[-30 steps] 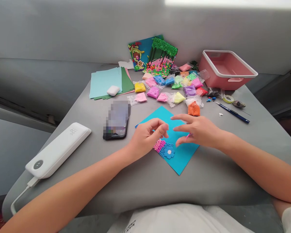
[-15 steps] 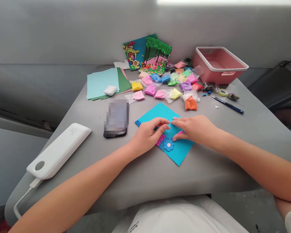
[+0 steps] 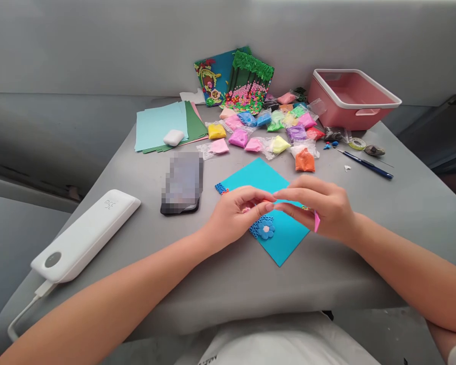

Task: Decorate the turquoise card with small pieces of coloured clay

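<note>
My left hand is closed in a pinch, with a small bit of orange clay showing at its thumb and index finger. My right hand meets it fingertip to fingertip, and its palm grips a slim pink piece whose kind I cannot make out. Below both hands lies a turquoise card, turned cornerwise. Tiny blue rings of clay and a blue clay flower with a pale centre sit along its left edge. My left hand covers part of that decorated edge.
Several bags of coloured clay spread behind the card. A pink basket stands at back right, near a dark blue pen-like tool. Left are a phone, a white power bank and paper sheets. Two decorated panels lean behind.
My right hand has lifted off the card, and its fingertips now touch those of my left hand. The orange bit and more of the pink piece have come into sight.
</note>
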{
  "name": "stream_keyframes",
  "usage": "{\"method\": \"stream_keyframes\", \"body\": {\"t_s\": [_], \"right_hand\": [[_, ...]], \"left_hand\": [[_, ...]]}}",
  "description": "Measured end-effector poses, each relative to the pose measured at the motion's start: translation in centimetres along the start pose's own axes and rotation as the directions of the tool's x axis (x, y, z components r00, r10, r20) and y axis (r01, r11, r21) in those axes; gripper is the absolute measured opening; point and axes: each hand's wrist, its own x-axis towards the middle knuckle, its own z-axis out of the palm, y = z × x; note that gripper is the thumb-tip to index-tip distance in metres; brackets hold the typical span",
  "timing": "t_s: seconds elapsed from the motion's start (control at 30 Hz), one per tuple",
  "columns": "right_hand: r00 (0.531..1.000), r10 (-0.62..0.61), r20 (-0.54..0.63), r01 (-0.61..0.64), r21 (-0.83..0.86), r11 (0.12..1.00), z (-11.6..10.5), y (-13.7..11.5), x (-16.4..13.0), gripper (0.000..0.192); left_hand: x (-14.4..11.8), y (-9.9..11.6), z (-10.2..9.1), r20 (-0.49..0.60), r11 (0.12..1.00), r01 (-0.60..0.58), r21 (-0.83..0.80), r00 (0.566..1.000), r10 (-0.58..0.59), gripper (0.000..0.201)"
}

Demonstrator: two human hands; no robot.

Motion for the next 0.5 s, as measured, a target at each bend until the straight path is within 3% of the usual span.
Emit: {"method": "stream_keyframes", "body": {"t_s": [0.03, 0.17, 0.3, 0.5], "right_hand": [[0.999, -0.033, -0.007, 0.033, 0.064, 0.997, 0.1, -0.2, -0.1, 0.01], [0.996, -0.084, -0.011, 0.085, 0.172, 0.981, 0.5, -0.4, -0.5, 0.018], [0.998, -0.056, -0.038, 0.062, 0.167, 0.984, 0.8, -0.6, -0.9, 0.018], [0.997, -0.064, -0.033, 0.07, 0.192, 0.979, 0.9, -0.8, -1.2, 0.02]], "left_hand": [[-0.2, 0.0, 0.1, 0.024, 0.998, 0.025, -0.059, 0.999, -0.023, 0.029], [-0.7, 0.2, 0.2, 0.096, 0.965, 0.106, -0.241, 0.992, -0.085, 0.045], [-1.0, 0.5, 0.0, 0.126, 0.937, 0.143, -0.319, 0.986, -0.108, 0.042], [-1.0, 0.6, -0.1, 0.087, 0.925, 0.138, -0.354, 0.99, -0.114, 0.033]]}}
